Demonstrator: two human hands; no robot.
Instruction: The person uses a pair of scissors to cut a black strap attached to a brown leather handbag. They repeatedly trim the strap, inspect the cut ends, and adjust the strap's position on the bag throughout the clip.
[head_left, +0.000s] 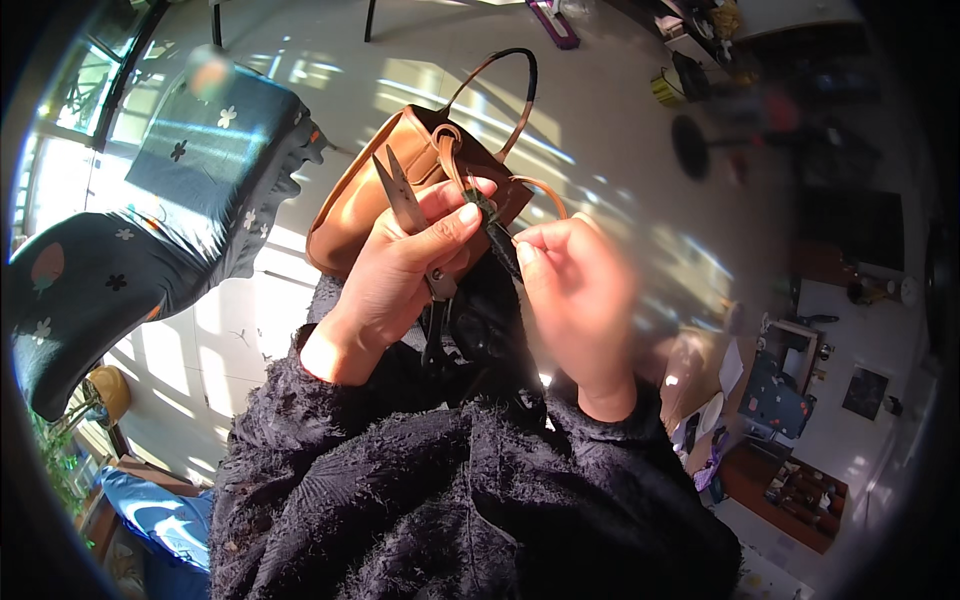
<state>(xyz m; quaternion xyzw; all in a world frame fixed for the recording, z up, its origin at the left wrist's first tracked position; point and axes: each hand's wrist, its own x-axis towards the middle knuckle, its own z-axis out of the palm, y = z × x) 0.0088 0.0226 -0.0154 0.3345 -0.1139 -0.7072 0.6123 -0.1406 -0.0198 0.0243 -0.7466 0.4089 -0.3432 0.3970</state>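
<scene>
We're in a sunlit home living space here, pale tiled floor (620,130), flower-patterned cushioned seat (190,190) by the window (80,100), cluttered wooden shelf (800,490).

Fuzzy black sweater (420,480), long shaggy sleeves

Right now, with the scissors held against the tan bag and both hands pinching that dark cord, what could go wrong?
1. The left hand holds the metal scissors with the blades pointing up beside the tan leather bag; a slip might scratch the leather.
2. The right hand pinches the thin dark cord close to the left thumb; a hard tug might pull it free.
3. The right hand is blurred, so its grip cannot be judged.
</scene>
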